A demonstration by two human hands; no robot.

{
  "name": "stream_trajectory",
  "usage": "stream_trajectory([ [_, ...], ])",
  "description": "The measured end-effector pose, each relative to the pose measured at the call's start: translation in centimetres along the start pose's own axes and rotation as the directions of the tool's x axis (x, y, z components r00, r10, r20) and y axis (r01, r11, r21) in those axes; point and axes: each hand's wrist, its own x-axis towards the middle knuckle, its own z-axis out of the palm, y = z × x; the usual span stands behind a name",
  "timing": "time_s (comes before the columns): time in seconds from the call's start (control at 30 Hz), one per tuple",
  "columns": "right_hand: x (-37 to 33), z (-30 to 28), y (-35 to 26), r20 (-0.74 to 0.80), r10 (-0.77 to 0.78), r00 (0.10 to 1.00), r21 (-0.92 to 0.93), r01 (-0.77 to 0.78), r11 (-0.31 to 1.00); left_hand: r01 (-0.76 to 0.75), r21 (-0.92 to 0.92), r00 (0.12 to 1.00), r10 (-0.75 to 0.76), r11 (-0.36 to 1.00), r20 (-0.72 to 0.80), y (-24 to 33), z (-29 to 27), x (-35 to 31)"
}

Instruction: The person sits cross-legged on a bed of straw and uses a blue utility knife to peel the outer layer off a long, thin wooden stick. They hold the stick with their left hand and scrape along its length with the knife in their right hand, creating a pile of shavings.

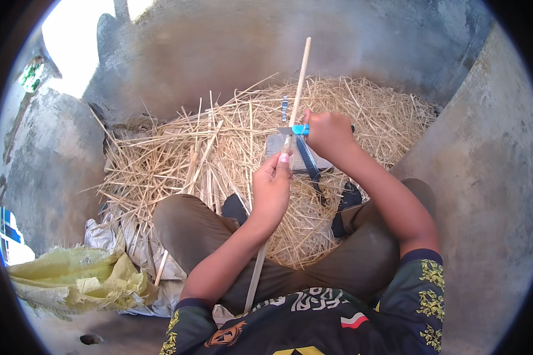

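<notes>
I take the grey board (276,145) as the landmark. The pale stick (301,83) is in front of it, with its upper part rising beyond the board's far edge, and it seems to continue on the near side toward the body. The left hand (272,182), just on the near side of the board, is closed around the stick, with the thumb (285,158) lying along it. The right hand (330,136), by the far right of the board, holds the blue-handled knife (301,129) in a tight fist, and its blade (285,131) lies across the stick above the board's far edge. The thumb is near the blade, so a slip toward the body could, in my judgement, cut it. Such a slip could come from a hard knot or from too much force, because the stick seems held only by one hand. The legs (361,254), nearer than the board, could also be reached. About writing: the shirt (326,328), nearest the camera from the board, bears large pale letters partly lost in folds, an orange emblem (226,334) and a red-and-white patch (354,320). On the knife I can read no label.
</notes>
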Motion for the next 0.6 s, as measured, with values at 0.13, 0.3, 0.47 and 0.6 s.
stream_trajectory([
  [0.13, 1.1, 0.4, 2.1, -0.151, 0.057, 0.987, -0.009, -0.059, 0.998, 0.049, -0.022, 0.998, -0.048, 0.999, 0.027, 1.2, 0.5, -0.3],
  [0.3, 2.5, -2.1, 7.8, -0.207, 0.177, 0.962, -0.146, -0.209, 0.967, 0.145, -0.081, 0.983, -0.135, 0.986, 0.124, 2.7, 1.8, -1.7],
  [0.47, 2.8, -4.7, 15.1, 0.074, 0.745, 0.663, -0.296, -0.699, 0.652, 0.006, 0.135, 0.944, -0.051, 0.991, 0.327, 1.4, 3.1, -5.9],
  [0.6, 1.3, -9.0, 17.8, -0.116, 0.867, 0.484, 0.017, -0.872, 0.489, 0.105, 0.023, 0.910, -0.105, 0.994, 0.401, 1.0, 4.3, -7.6],
])
